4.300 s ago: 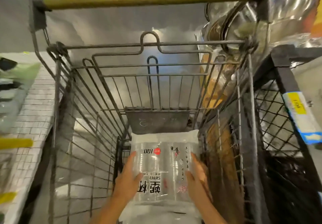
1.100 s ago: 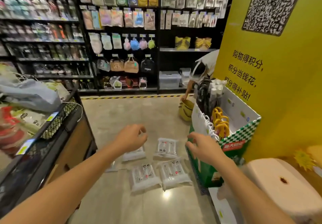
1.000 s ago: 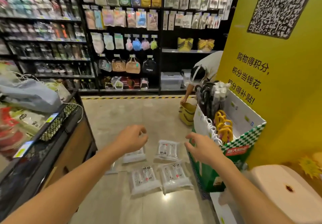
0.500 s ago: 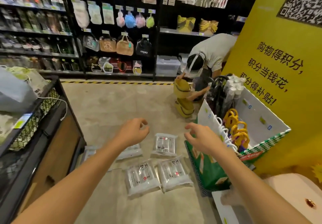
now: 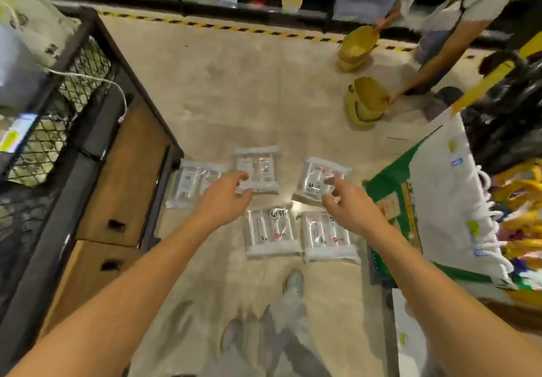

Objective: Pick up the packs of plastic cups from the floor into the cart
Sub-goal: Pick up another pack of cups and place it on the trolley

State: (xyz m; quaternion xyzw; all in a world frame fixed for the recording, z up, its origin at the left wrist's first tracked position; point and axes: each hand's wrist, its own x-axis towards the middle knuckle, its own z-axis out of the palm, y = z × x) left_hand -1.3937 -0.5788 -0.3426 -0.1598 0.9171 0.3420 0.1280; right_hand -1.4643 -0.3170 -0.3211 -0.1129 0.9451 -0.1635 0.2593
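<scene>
Several clear packs of plastic cups lie flat on the beige floor. One pack [image 5: 259, 168] is at the far middle, one pack [image 5: 315, 180] at the far right, one pack [image 5: 190, 181] at the left by the shelf, and two packs [image 5: 271, 231] [image 5: 327, 235] lie nearest me. My left hand [image 5: 224, 200] hovers over the floor between the left and far-middle packs, fingers apart, holding nothing. Over the far-right pack my right hand [image 5: 349, 203] is spread, also empty. The cart is out of view.
A black wire-mesh shelf unit [image 5: 73, 106] with cardboard boxes [image 5: 117, 177] stands at the left. A green and white display box [image 5: 431, 200] stands at the right. Another person [image 5: 457, 24] bends over yellow baskets [image 5: 363, 100] at the far right. My feet [image 5: 293, 282] are below.
My view has tipped down toward the floor and closer to the packs. Both hands have reached lower and forward over them, with fingers spreading. Earlier I set a pack into the cart.
</scene>
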